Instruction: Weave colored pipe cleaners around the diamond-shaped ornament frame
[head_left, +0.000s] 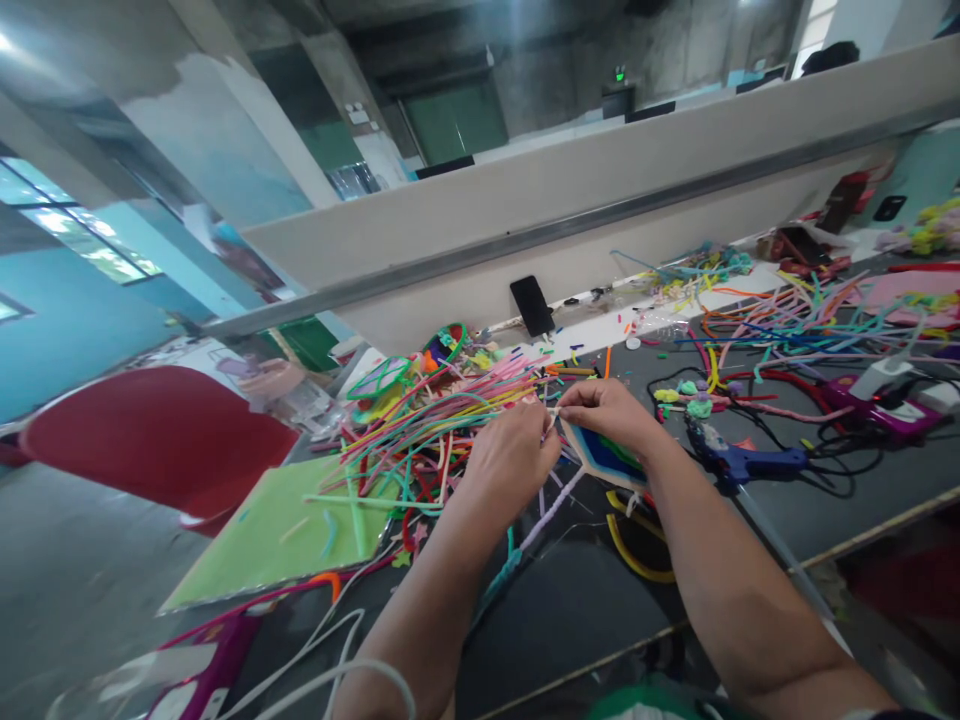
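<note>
Close together in the middle of the view, my left hand (514,445) and my right hand (611,412) are both closed in a pinch. Their fingertips meet at a thin cream pipe cleaner (553,414), mostly covered by the fingers. Under my right hand lies a flat angular piece (600,452) with a cream edge and blue and green bands inside; whether the pinched end belongs to it I cannot tell. A twisted lilac pipe cleaner (551,510) runs from its lower corner, turning teal near my left forearm. Yellow pipe cleaners (637,560) curve below it.
Loose pipe cleaners (450,400) pile up left of my hands, beside a green sheet (277,530). On the right are a blue glue gun (750,462) and a purple power strip (877,410) with cables. A phone (532,305) leans against the partition (637,170).
</note>
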